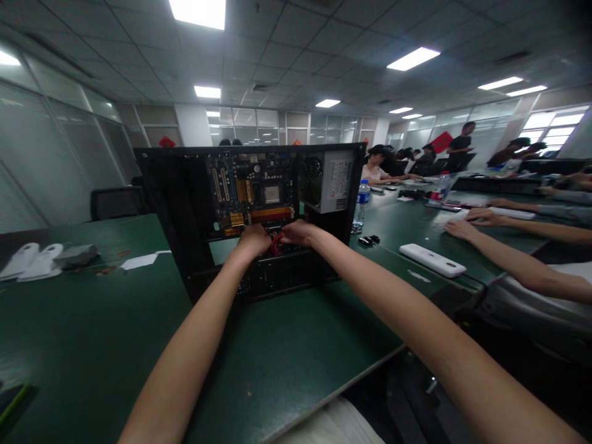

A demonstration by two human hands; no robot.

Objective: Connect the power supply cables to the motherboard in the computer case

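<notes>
An open black computer case (185,209) stands upright on the green table (92,320), showing its motherboard (252,194) and a grey power supply (335,182) with a fan. My left hand (253,239) and my right hand (298,233) reach inside the lower part of the case, close together below the motherboard. Both are closed around a red cable (276,244) that shows between them. How each finger grips is hidden.
A water bottle (361,206) stands right of the case, with small black parts (369,240) and a white power strip (432,259) nearby. White objects (32,260) and paper (139,261) lie at the left. Another person's arms (509,256) rest at the right; several people sit behind.
</notes>
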